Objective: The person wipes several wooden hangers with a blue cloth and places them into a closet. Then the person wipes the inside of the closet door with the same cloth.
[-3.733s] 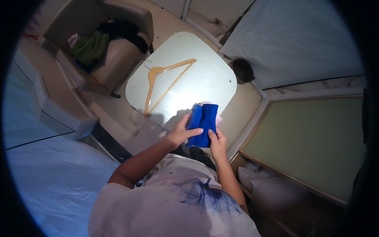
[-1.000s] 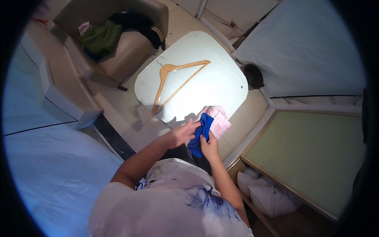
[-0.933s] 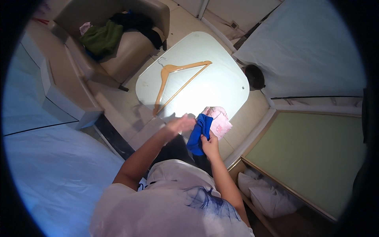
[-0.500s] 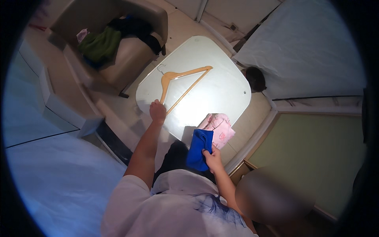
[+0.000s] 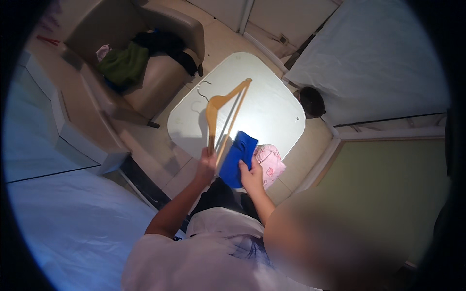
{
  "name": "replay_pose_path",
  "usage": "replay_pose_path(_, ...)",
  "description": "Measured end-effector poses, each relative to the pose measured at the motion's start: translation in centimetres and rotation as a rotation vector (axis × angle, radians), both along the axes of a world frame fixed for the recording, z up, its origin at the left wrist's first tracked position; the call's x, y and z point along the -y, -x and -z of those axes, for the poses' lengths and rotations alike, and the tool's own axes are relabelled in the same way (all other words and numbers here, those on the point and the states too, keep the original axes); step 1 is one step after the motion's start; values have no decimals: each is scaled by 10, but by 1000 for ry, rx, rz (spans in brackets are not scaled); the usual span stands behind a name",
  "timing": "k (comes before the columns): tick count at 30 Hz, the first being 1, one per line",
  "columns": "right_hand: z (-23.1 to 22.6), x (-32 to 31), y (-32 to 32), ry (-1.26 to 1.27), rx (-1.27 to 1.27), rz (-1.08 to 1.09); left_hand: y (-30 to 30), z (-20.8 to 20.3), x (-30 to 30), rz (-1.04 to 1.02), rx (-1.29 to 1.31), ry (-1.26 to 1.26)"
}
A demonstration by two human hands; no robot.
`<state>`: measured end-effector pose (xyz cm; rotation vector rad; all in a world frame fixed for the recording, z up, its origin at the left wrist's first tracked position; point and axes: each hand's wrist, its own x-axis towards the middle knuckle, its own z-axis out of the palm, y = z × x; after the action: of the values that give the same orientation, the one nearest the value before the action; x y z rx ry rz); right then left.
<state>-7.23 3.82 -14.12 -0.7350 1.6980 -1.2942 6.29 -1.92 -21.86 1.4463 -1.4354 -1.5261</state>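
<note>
A wooden clothes hanger (image 5: 212, 112) with a metal hook is tilted up over the white table, gripped at its near end by my left hand (image 5: 207, 166). Closed on a folded blue cloth (image 5: 236, 162), my right hand (image 5: 251, 177) holds it just right of the hanger, thumb on top. The cloth's exact kind of garment cannot be made out. Beside that hand, at the table's near right edge, lies a folded pink fabric item (image 5: 272, 166) with a small printed figure, partly covered by the cloth and hand.
The white table (image 5: 276, 106) has rounded corners. At the far left a tan armchair (image 5: 145, 92) bears a green garment (image 5: 125, 65) and dark clothes (image 5: 167, 46). A dark round bin (image 5: 311, 102) stands by the table's right side. A blurred patch covers the lower right.
My left hand has lifted the hanger off the table and brought it nearer. My right hand has moved the blue cloth slightly up and left, toward the hanger.
</note>
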Motion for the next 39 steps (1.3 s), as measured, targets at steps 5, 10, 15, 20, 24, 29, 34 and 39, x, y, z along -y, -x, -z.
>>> replay_pose_path(5,-27,26,-27,85,296,-58,7,-58,-32,118,-141,96)
replay_pose_path(10,-56,29,-38,206,-168,-70,15,-79,-65,181,-192,217)
replay_pose_path(15,-74,42,-25,342,-655,-44,10,-107,-75,305,89,229)
replay_pose_path(20,-103,52,-9,233,-573,8,16,-123,-91,288,224,205)
replay_pose_path(24,-118,39,-17,143,-396,25,17,-123,-92,301,241,263)
replay_pose_path(29,-106,8,-28,131,-531,-18,21,-135,-84,305,79,402)
replay_pose_path(34,-139,19,1,93,-421,118,21,-130,-104,391,280,336)
replay_pose_path(39,-125,17,21,246,-518,163,23,-146,-102,444,101,294)
